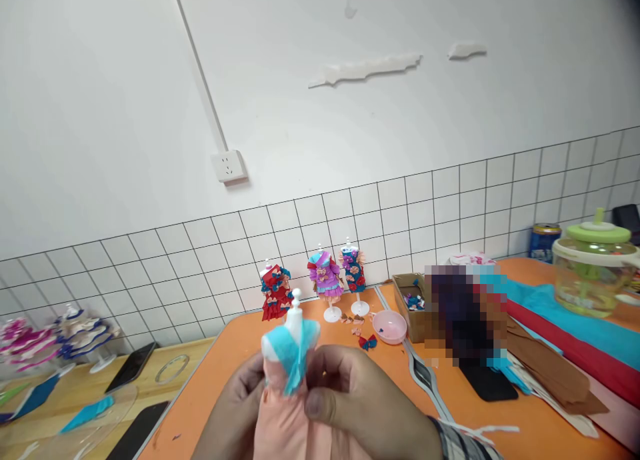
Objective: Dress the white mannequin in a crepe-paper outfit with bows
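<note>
A small white mannequin (295, 317) in a pale pink paper dress (281, 420) with a turquoise paper collar (295, 353) is held up in front of me. My left hand (233, 410) grips the dress from the left. My right hand (367, 407) pinches the collar and bodice from the right, thumb pressed to the front. Both hands are closed on the figure over the orange table (225, 353).
Three dressed mannequins (325, 277) stand at the wall, with a pink dish (390, 327), a cardboard box (413, 307) and paper bows (367, 342) nearby. Coloured paper sheets (565, 343), a green-lidded jar (593, 270) and a can (544, 241) lie right. Phones (131, 367) rest left.
</note>
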`<state>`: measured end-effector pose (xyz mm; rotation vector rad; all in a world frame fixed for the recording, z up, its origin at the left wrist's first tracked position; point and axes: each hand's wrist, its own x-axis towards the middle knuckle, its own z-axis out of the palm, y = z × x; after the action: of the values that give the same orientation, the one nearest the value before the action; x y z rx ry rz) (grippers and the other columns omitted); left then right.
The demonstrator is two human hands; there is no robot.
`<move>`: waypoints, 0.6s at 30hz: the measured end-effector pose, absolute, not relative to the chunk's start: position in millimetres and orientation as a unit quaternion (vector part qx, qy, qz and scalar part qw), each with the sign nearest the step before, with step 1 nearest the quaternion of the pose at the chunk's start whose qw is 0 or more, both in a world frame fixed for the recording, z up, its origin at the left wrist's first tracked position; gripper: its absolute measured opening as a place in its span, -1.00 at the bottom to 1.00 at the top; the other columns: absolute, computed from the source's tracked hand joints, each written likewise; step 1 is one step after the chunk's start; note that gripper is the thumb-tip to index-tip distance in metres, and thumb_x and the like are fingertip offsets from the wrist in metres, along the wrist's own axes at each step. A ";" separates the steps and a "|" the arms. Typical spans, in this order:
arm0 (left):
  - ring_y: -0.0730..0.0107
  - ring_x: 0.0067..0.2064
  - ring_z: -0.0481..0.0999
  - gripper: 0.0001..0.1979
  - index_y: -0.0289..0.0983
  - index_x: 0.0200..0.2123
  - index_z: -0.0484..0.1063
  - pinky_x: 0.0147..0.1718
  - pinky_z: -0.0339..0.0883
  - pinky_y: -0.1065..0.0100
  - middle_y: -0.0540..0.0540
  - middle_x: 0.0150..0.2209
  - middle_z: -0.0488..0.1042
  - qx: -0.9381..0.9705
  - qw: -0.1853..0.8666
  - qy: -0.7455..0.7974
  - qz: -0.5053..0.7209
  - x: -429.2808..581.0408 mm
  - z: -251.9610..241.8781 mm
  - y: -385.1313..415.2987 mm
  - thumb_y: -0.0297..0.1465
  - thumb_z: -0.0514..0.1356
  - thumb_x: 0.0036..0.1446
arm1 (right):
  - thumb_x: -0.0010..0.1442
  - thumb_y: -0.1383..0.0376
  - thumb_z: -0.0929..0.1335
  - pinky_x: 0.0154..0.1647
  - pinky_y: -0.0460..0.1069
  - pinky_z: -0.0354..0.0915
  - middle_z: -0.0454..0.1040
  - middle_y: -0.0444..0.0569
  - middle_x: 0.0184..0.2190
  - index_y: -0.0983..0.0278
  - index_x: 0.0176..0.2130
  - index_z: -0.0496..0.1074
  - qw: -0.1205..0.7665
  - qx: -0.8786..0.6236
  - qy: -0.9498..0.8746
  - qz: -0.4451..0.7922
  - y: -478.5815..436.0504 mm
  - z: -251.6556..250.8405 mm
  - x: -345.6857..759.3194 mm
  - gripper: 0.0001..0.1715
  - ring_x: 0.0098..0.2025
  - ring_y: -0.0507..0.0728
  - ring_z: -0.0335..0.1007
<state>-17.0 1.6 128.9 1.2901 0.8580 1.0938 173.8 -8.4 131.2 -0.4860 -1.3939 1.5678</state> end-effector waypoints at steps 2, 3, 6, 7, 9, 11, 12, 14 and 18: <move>-0.14 -0.14 0.54 -0.49 -0.28 -0.18 0.61 -0.15 0.42 0.04 -0.24 -0.30 0.61 0.566 0.587 0.342 0.466 -23.1 134.6 -2.1 0.03 0.23 0.04 | -0.02 0.11 0.51 -0.12 0.01 0.30 0.53 -0.01 -0.28 0.31 -0.25 0.49 0.498 -0.205 -0.557 0.632 -5.7 130.7 173.2 -0.60 -0.18 0.14 0.44; -0.16 -0.11 0.53 -0.48 -0.28 -0.18 0.61 -0.14 0.41 0.05 -0.24 -0.28 0.61 0.583 0.585 0.329 0.458 -25.7 137.2 -3.6 0.04 0.24 0.02 | -0.01 0.14 0.51 -0.13 0.01 0.30 0.53 -0.01 -0.28 0.31 -0.25 0.48 0.501 -0.215 -0.557 0.627 -5.1 130.8 172.7 -0.63 -0.18 0.13 0.44; -0.15 -0.05 0.49 -0.46 -0.22 -0.07 0.57 -0.09 0.38 0.11 -0.21 -0.21 0.60 0.647 0.539 0.329 0.427 -29.6 141.7 -6.3 -0.05 0.37 -0.09 | 0.00 0.21 0.50 -0.17 -0.01 0.29 0.52 -0.04 -0.30 0.31 -0.28 0.48 0.503 -0.268 -0.582 0.580 -5.6 132.5 171.6 -0.71 -0.23 0.11 0.42; -0.12 -0.04 0.49 -0.47 -0.21 -0.04 0.55 -0.08 0.37 0.13 -0.20 -0.19 0.59 0.658 0.521 0.343 0.422 -29.8 141.9 -6.5 -0.10 0.39 -0.08 | 0.00 0.23 0.49 -0.18 -0.01 0.29 0.51 -0.05 -0.31 0.30 -0.29 0.48 0.504 -0.286 -0.593 0.559 -6.3 133.4 171.9 -0.73 -0.24 0.10 0.41; -0.05 -0.06 0.49 -0.53 -0.21 -0.01 0.52 -0.09 0.37 0.17 -0.19 -0.17 0.58 0.662 0.501 0.362 0.424 -29.3 141.2 -6.2 -0.15 0.35 0.01 | 0.01 0.23 0.49 -0.21 -0.03 0.28 0.50 -0.07 -0.31 0.30 -0.30 0.47 0.500 -0.310 -0.616 0.523 -7.6 135.5 174.1 -0.75 -0.26 0.08 0.39; 0.02 -0.11 0.50 -0.56 -0.23 -0.01 0.52 -0.14 0.38 0.21 -0.18 -0.18 0.57 0.654 0.506 0.366 0.428 -28.8 140.4 -5.4 -0.15 0.30 0.07 | 0.00 0.17 0.50 -0.28 -0.05 0.27 0.48 -0.09 -0.35 0.28 -0.27 0.48 0.484 -0.321 -0.638 0.507 -8.9 137.9 178.7 -0.69 -0.31 0.06 0.36; 0.05 -0.14 0.50 -0.55 -0.24 -0.01 0.52 -0.17 0.38 0.23 -0.18 -0.19 0.57 0.648 0.513 0.365 0.428 -29.0 140.5 -5.0 -0.13 0.29 0.08 | -0.01 0.14 0.50 -0.32 -0.06 0.26 0.46 -0.10 -0.36 0.27 -0.22 0.49 0.472 -0.326 -0.647 0.502 -9.5 139.2 181.6 -0.64 -0.34 0.05 0.35; 0.11 -0.19 0.50 -0.54 -0.26 -0.02 0.52 -0.23 0.38 0.28 -0.19 -0.21 0.57 0.638 0.528 0.365 0.426 -29.9 141.9 -4.3 -0.11 0.28 0.09 | -0.01 0.12 0.50 -0.38 -0.09 0.24 0.44 -0.12 -0.38 0.24 -0.15 0.48 0.452 -0.342 -0.659 0.494 -10.9 142.2 187.0 -0.56 -0.37 0.03 0.32; 0.16 -0.21 0.49 -0.53 -0.27 0.01 0.50 -0.22 0.37 0.31 -0.19 -0.23 0.57 0.637 0.516 0.375 0.433 -33.0 144.7 -2.4 -0.14 0.29 0.09 | 0.02 0.23 0.47 -0.41 -0.11 0.21 0.44 -0.13 -0.44 0.26 -0.26 0.49 0.431 -0.372 -0.669 0.477 -14.3 148.9 191.6 -0.76 -0.39 0.02 0.31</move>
<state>-33.0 -2.4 144.7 1.5302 0.9019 1.0389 191.6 -14.3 148.9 -0.9285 -1.6693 1.1901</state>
